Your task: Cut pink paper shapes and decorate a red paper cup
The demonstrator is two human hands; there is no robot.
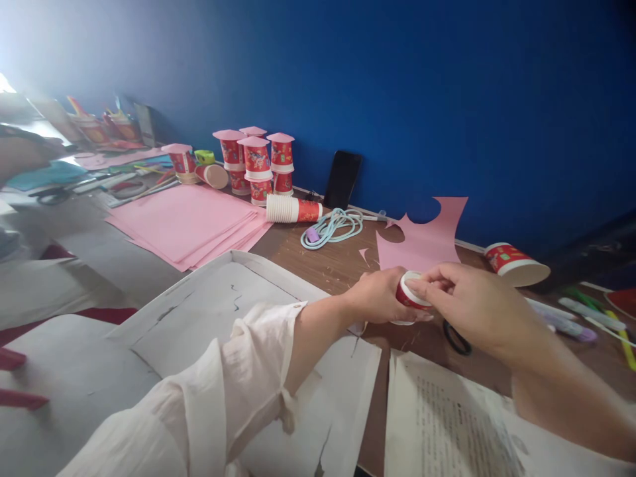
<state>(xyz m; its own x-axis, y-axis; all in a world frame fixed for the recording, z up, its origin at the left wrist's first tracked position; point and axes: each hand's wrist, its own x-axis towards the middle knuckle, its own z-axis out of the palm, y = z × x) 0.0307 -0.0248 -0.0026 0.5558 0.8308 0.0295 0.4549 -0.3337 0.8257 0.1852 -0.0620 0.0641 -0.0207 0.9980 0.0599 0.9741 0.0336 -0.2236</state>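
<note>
Cup in your left hand, right fingers at its white end

Your left hand (380, 295) is closed around a red cup (407, 296), just above the table (293, 248) and in front of a cut pink sheet (422, 242). The cup is tilted, its white end facing up towards your right hand (460, 291). Your right thumb and bent fingers touch that end; whether they pinch the edge or something against it, you cannot tell from this view. A white edge shows just under your left hand, too covered to place.

Below your right hand lies a black loop (457, 339), partly hidden, and nearer you a printed page (447, 411). Beyond that hand, another cup (514, 265) lies tipped beside the blue wall (447, 99), with pens (569, 324) at the right edge.

Your left forearm crosses a shallow white tray (263, 262). Past it, pink sheets (183, 222) lie in a pile. Behind these stand cup towers (257, 162), topped with pink discs, and a nested stack (293, 209) lies on its side before them. A coiled cable (332, 230) rests near the stack, and a phone (342, 179) leans on the wall behind the cable. The far left is blurred.
</note>
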